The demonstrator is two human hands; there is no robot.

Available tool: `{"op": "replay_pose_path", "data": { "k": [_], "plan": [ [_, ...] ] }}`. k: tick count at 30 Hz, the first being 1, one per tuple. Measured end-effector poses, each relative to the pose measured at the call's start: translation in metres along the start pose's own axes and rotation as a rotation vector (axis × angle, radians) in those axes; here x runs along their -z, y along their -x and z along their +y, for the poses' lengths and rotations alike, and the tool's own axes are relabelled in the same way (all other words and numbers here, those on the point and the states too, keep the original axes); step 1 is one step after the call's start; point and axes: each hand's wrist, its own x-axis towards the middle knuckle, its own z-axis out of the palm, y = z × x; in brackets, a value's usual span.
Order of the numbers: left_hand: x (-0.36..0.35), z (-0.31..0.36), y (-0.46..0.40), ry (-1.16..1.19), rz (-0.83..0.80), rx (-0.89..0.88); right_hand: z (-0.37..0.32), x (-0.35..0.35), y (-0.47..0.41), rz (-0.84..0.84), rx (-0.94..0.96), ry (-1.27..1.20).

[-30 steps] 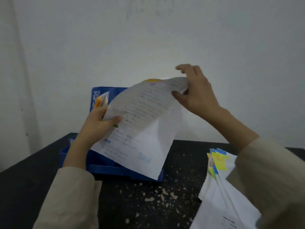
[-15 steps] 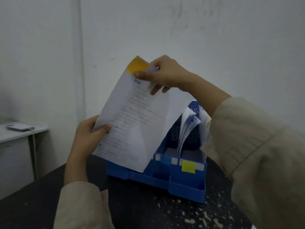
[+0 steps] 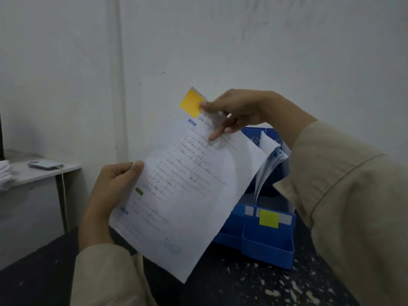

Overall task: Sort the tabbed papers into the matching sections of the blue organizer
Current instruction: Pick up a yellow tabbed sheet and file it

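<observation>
A printed white paper with an orange tab at its top corner is held up tilted in front of me. My left hand grips its left edge, thumb on the front. My right hand pinches the top by the orange tab. Behind and to the right stands the blue organizer on the dark table; a yellow-green tab marks one front section. A bent sheaf of papers stands in a section behind it. The paper hides the organizer's left part.
The dark table is speckled with pale flecks. A white wall rises behind. At the left, a small grey side table carries a flat device and some white sheets.
The view has swung left, so the loose paper stack at the right is gone from sight. My right hand shifted its pinch to the orange-tabbed top, and the paper now stands more upright.
</observation>
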Motion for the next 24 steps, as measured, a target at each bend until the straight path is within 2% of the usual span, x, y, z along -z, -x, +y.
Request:
{"op": "replay_pose_path", "data": {
  "k": [2, 5, 8, 11, 16, 19, 22, 24],
  "plan": [
    [-0.002, 0.004, -0.001, 0.087, -0.079, 0.066, 0.007, 0.004, 0.002, -0.014, -0.007, -0.023],
    [-0.013, 0.012, -0.001, 0.129, -0.287, 0.106, 0.013, 0.004, 0.004, -0.006, -0.016, 0.013],
    [-0.034, 0.021, 0.001, 0.128, -0.337, 0.049, 0.016, -0.003, 0.004, 0.035, 0.022, 0.092],
    [-0.046, 0.023, -0.003, 0.112, -0.180, -0.009, 0.022, -0.008, 0.004, 0.109, 0.053, 0.086],
    [-0.036, 0.024, -0.004, 0.077, 0.131, -0.148, 0.054, -0.023, 0.005, 0.108, 0.125, 0.196],
    [-0.019, 0.018, -0.003, 0.074, 0.236, -0.200, 0.074, -0.046, 0.003, 0.169, 0.251, 0.318],
    [-0.004, 0.009, 0.000, 0.100, 0.310, -0.214, 0.091, -0.072, 0.006, 0.240, 0.226, 0.227],
    [0.004, 0.001, 0.002, 0.096, 0.366, -0.196, 0.102, -0.086, 0.009, 0.221, 0.217, 0.196]
  ]
}}
